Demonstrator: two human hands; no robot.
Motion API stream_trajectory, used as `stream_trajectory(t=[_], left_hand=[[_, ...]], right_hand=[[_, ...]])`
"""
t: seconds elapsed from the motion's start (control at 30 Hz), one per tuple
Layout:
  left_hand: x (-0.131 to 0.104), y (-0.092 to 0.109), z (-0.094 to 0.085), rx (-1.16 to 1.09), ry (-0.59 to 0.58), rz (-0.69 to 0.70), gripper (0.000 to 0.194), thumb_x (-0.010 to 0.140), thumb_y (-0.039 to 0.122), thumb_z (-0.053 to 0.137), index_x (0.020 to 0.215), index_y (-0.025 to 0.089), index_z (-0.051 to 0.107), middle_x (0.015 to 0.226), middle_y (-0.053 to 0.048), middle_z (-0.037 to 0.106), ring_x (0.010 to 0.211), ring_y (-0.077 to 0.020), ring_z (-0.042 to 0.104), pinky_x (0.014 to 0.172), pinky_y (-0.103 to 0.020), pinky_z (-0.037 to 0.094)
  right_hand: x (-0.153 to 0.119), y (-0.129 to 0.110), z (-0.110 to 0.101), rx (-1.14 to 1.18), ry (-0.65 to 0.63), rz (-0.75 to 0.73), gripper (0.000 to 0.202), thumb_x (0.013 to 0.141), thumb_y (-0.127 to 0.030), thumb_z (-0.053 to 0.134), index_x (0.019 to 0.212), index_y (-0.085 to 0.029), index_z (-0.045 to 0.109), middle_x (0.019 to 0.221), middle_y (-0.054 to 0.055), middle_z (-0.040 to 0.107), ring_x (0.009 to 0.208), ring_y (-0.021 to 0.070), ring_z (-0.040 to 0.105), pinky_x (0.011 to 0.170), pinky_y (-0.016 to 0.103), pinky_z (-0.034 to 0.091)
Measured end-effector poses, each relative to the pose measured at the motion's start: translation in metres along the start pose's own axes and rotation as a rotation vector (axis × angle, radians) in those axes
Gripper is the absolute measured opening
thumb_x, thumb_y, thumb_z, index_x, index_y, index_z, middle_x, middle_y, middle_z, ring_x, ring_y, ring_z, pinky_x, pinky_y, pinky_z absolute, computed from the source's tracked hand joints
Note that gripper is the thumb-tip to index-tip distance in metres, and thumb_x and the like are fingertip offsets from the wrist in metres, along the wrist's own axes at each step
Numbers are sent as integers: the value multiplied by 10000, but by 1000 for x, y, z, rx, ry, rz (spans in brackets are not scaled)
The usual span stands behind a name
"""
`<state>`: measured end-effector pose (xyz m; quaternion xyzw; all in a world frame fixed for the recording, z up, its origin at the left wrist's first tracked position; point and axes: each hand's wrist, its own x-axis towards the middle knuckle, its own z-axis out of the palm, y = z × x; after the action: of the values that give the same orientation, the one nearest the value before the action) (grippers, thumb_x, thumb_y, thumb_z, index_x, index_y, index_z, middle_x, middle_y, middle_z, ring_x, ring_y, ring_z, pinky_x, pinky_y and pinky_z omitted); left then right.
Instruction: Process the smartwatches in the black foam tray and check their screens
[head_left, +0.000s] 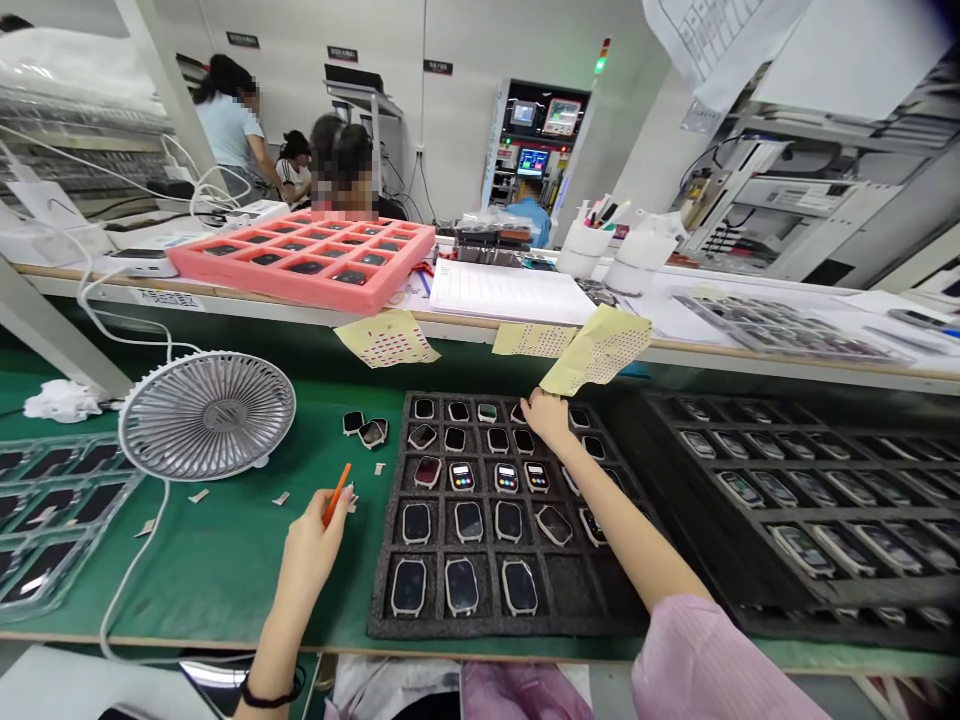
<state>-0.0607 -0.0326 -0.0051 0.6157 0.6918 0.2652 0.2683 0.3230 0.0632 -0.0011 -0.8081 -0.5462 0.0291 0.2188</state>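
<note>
Your left hand (311, 532) pinches an orange stick (337, 495) above the green surface (225, 565), while your right fingers, whose hold I cannot tell, meet a watch (518, 412) in the foam tray's (380, 605) far row, where a low forearm (634, 530) could jostle nearer watches (591, 527).

Watches (469, 522) sit face up in rows in a black foam tray (487, 629) at the frame's lower center, most screens dark, three mid-tray lit with colored icons. A few lie askew; one in the top row is partly hidden. Left of the tray, an orange stick (337, 494) slants up rightward.
</note>
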Motion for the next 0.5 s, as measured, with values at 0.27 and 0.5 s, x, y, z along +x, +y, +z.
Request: stream_trajectory(t=[0.27,0.5], left_hand=[[-7,19,9,-61,-37,107,443,819,606,350,752,221,558,523,33,453,483,-171,451,525,-248,341],[-15,35,13,-228,-108,173,452,825,596,384,864,189,577,514,55,399,479,-148,413,487,-239,299]], right_hand=[[2,17,5,144,-93,-25,146,800,-246,633,700,-157,575,951,158,621,1041,309,534,882,399,372],[-1,11,0,616,-78,-67,346,641,-450,729,667,-213,479,662,-10,543,762,212,555,764,350,421]])
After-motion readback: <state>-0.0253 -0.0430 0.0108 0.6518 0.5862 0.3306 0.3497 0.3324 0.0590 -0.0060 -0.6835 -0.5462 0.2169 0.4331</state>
